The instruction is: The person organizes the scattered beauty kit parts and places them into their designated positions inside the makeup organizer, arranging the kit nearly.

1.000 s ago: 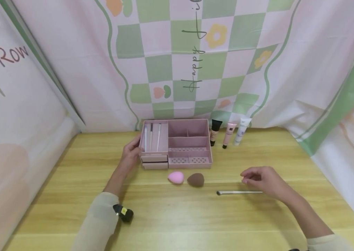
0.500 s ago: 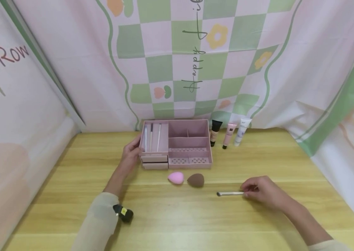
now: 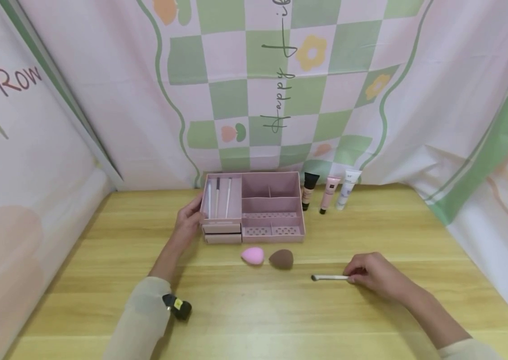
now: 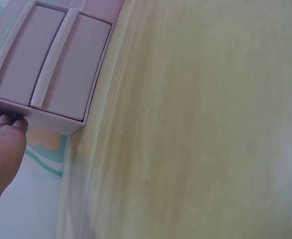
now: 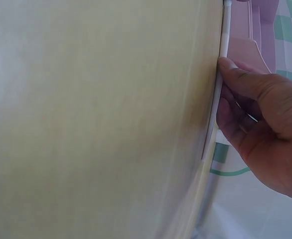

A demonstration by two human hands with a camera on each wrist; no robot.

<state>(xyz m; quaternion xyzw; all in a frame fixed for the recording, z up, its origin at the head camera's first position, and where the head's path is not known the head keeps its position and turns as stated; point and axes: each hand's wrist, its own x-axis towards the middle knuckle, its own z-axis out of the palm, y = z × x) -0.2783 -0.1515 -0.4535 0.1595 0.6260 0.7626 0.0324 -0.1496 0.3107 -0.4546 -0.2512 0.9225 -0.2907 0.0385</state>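
Observation:
My left hand rests against the left side of a pink makeup organizer; in the left wrist view its fingers touch the side wall beside two closed drawers. With thumb and fingers my right hand pinches a slim makeup brush by its pale handle, low at the table surface. The dark brush tip points left. In the right wrist view the handle runs past the thumb. Several slim brushes lie in the organizer's upper left tray.
A pink makeup sponge and a brown makeup sponge lie in front of the organizer. Right of it stand a black-capped tube, a pink tube and a white tube. Printed curtains enclose the wooden table.
My right hand has come down from above the brush and taken its handle between thumb and fingers. The brush has barely shifted. My left hand stays at the organizer's side.

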